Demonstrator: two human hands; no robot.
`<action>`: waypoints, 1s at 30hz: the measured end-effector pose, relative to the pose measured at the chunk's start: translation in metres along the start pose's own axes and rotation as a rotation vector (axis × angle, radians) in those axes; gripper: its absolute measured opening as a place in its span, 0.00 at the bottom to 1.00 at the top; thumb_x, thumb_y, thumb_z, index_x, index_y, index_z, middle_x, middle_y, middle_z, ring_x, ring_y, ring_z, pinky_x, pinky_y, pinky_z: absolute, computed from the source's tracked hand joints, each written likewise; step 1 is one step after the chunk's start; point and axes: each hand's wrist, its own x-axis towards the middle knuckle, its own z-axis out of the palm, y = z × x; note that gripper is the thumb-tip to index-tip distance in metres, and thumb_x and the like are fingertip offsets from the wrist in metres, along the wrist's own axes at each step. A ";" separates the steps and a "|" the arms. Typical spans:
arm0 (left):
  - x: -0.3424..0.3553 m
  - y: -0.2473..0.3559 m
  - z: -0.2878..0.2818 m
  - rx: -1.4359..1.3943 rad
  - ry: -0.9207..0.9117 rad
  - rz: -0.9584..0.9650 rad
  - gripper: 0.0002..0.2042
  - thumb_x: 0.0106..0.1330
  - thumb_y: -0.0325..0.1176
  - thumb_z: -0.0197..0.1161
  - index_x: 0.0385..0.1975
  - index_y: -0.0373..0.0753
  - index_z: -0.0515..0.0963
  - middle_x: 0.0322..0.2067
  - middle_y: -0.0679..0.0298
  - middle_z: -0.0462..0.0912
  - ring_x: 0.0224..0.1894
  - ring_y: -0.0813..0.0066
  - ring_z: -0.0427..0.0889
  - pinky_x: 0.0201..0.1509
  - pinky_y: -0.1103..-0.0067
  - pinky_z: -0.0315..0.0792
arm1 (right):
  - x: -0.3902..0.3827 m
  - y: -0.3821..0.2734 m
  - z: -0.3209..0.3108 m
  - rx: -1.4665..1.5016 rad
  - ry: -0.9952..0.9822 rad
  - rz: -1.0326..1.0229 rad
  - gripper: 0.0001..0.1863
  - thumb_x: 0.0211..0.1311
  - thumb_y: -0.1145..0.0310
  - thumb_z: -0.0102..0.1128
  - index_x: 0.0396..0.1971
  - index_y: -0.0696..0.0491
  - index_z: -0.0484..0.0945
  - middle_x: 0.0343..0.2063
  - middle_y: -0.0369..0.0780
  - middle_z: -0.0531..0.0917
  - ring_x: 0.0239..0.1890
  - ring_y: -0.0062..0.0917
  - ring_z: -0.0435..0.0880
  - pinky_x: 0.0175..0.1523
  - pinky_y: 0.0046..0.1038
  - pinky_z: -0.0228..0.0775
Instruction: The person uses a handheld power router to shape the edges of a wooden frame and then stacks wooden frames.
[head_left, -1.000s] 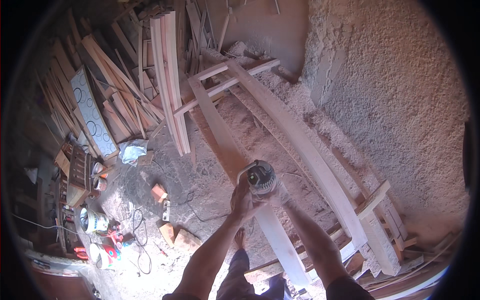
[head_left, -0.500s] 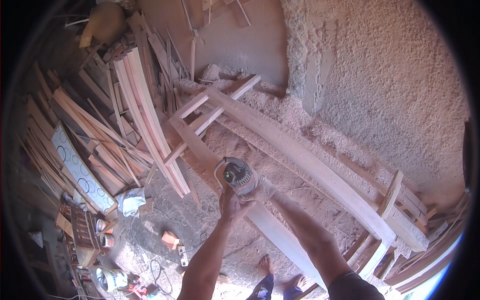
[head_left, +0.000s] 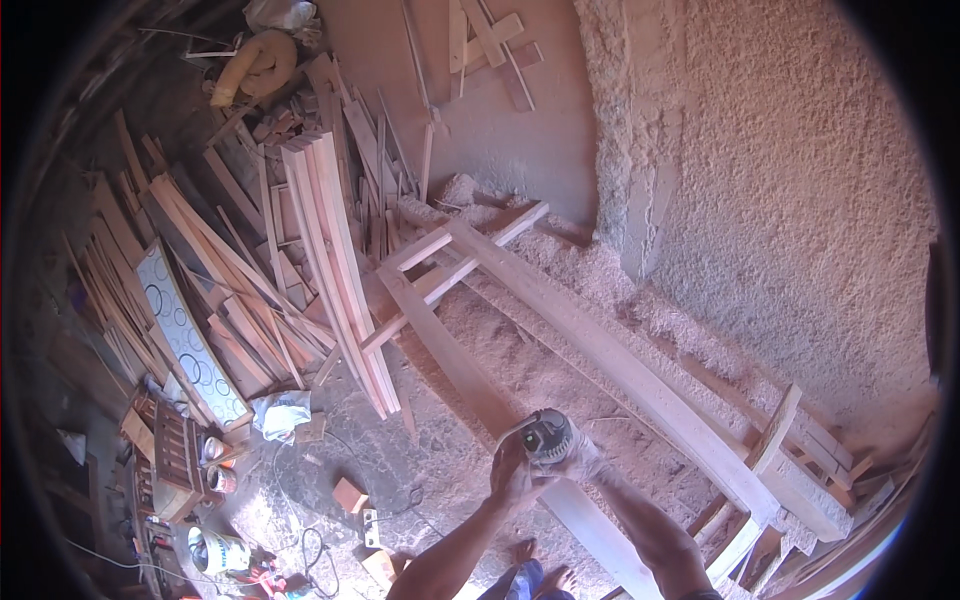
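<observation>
Right now we hold a round-bodied power sander (head_left: 547, 437) with both hands: our left hand (head_left: 512, 470) is wrapped around its near side, and our right hand (head_left: 583, 462) grips it from the other side, fingers closed on the body. The tool sits on a long pale plank (head_left: 470, 375), pressed to its upper face as far as we can tell. The plank's long axis runs from under our hands up and away to the left, and also back toward us to the lower right, so the bare length ahead lies straight beyond the left hand, which is the nearer one to it. Just right of our right hand a second, wider plank (head_left: 620, 370) lies roughly parallel, both resting on crosspieces of a rough wooden frame (head_left: 775, 430). Sawdust (head_left: 560, 270) covers the ground between them. Far beyond our left hand leans a stack of boards (head_left: 335, 260), well apart. A cable (head_left: 315, 545) trails on the floor below the left hand.
</observation>
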 end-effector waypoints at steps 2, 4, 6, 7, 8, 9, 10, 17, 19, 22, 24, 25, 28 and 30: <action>0.004 -0.034 -0.015 -0.016 -0.010 0.011 0.38 0.58 0.43 0.82 0.66 0.42 0.69 0.60 0.59 0.75 0.61 0.60 0.78 0.63 0.63 0.78 | 0.006 -0.011 0.007 -0.027 0.001 -0.033 0.59 0.37 0.46 0.90 0.71 0.51 0.68 0.62 0.45 0.78 0.64 0.39 0.78 0.71 0.37 0.69; 0.011 -0.028 -0.014 0.283 -0.021 0.150 0.39 0.56 0.44 0.83 0.65 0.41 0.70 0.58 0.58 0.77 0.58 0.61 0.80 0.62 0.66 0.78 | 0.005 -0.008 0.002 -0.061 -0.035 0.013 0.58 0.37 0.48 0.90 0.70 0.51 0.69 0.62 0.44 0.78 0.62 0.38 0.80 0.70 0.36 0.70; 0.003 -0.002 -0.013 0.695 0.015 0.361 0.40 0.55 0.47 0.83 0.64 0.38 0.71 0.55 0.57 0.80 0.56 0.62 0.82 0.57 0.68 0.80 | 0.003 -0.015 -0.001 -0.039 -0.026 0.012 0.57 0.38 0.50 0.90 0.70 0.52 0.69 0.62 0.44 0.79 0.62 0.38 0.80 0.69 0.36 0.71; 0.004 -0.004 -0.013 0.670 0.010 0.374 0.40 0.54 0.47 0.83 0.64 0.38 0.71 0.55 0.55 0.80 0.56 0.59 0.83 0.57 0.67 0.80 | 0.002 -0.019 -0.001 -0.027 -0.021 0.012 0.56 0.38 0.51 0.89 0.70 0.52 0.69 0.61 0.43 0.79 0.62 0.37 0.80 0.68 0.36 0.71; 0.009 0.000 -0.010 0.634 0.008 0.406 0.40 0.53 0.47 0.84 0.64 0.37 0.72 0.55 0.53 0.81 0.56 0.57 0.83 0.57 0.66 0.79 | -0.003 -0.023 -0.005 -0.050 0.040 0.005 0.53 0.37 0.53 0.88 0.67 0.52 0.72 0.58 0.44 0.81 0.58 0.39 0.82 0.65 0.38 0.74; 0.008 0.006 -0.010 0.612 0.005 0.410 0.40 0.52 0.47 0.84 0.63 0.37 0.72 0.54 0.51 0.81 0.56 0.55 0.83 0.58 0.65 0.79 | -0.005 -0.019 -0.002 -0.112 0.036 0.031 0.52 0.36 0.53 0.88 0.66 0.52 0.72 0.57 0.45 0.81 0.58 0.40 0.83 0.64 0.38 0.74; 0.005 0.013 -0.013 0.747 0.000 0.439 0.41 0.52 0.46 0.84 0.64 0.37 0.72 0.54 0.50 0.81 0.56 0.54 0.83 0.58 0.64 0.79 | -0.005 -0.016 0.000 -0.176 0.036 0.058 0.52 0.36 0.53 0.88 0.65 0.52 0.72 0.56 0.45 0.82 0.57 0.40 0.83 0.64 0.39 0.74; -0.037 -0.014 -0.073 0.527 -0.241 0.135 0.24 0.58 0.27 0.74 0.57 0.38 0.80 0.39 0.59 0.89 0.42 0.63 0.89 0.51 0.65 0.83 | -0.019 -0.041 -0.027 -0.481 0.218 0.247 0.48 0.31 0.54 0.88 0.57 0.53 0.75 0.44 0.47 0.84 0.49 0.47 0.85 0.57 0.45 0.77; -0.011 -0.019 -0.114 0.650 -0.073 0.424 0.28 0.55 0.21 0.70 0.60 0.39 0.78 0.37 0.64 0.89 0.38 0.69 0.90 0.50 0.69 0.83 | -0.031 -0.069 -0.051 -0.470 0.337 0.239 0.47 0.30 0.55 0.88 0.55 0.53 0.75 0.43 0.47 0.85 0.48 0.48 0.85 0.55 0.46 0.77; 0.075 0.017 -0.138 1.022 -0.136 0.378 0.33 0.52 0.25 0.71 0.64 0.41 0.75 0.55 0.56 0.83 0.59 0.59 0.81 0.66 0.60 0.73 | -0.066 -0.093 -0.078 -0.728 0.487 0.225 0.43 0.30 0.57 0.88 0.52 0.52 0.75 0.42 0.46 0.84 0.46 0.47 0.84 0.53 0.47 0.74; 0.114 0.017 -0.142 1.218 -0.249 0.601 0.36 0.51 0.27 0.72 0.66 0.40 0.72 0.61 0.52 0.77 0.66 0.52 0.72 0.73 0.55 0.64 | -0.084 -0.119 -0.086 -0.806 0.546 0.236 0.42 0.30 0.59 0.87 0.51 0.51 0.75 0.41 0.45 0.84 0.44 0.47 0.83 0.52 0.46 0.73; 0.131 0.007 -0.147 1.250 -0.383 0.648 0.37 0.52 0.28 0.72 0.67 0.39 0.71 0.62 0.51 0.75 0.68 0.49 0.69 0.74 0.54 0.61 | -0.093 -0.133 -0.087 -0.842 0.578 0.243 0.42 0.30 0.59 0.87 0.51 0.51 0.75 0.41 0.45 0.84 0.44 0.46 0.83 0.51 0.46 0.72; 0.168 -0.034 -0.160 1.296 -0.679 0.711 0.39 0.53 0.29 0.71 0.70 0.37 0.68 0.63 0.50 0.74 0.68 0.48 0.68 0.77 0.54 0.58 | -0.112 -0.187 -0.080 -0.948 0.787 0.190 0.41 0.31 0.60 0.87 0.50 0.51 0.75 0.41 0.44 0.85 0.43 0.44 0.82 0.51 0.44 0.71; 0.173 -0.044 -0.155 1.304 -0.780 0.712 0.39 0.53 0.28 0.69 0.71 0.36 0.67 0.64 0.51 0.74 0.68 0.48 0.68 0.78 0.55 0.58 | -0.147 -0.216 -0.075 -0.969 0.897 0.203 0.42 0.30 0.60 0.87 0.51 0.51 0.75 0.42 0.43 0.85 0.44 0.43 0.82 0.53 0.43 0.70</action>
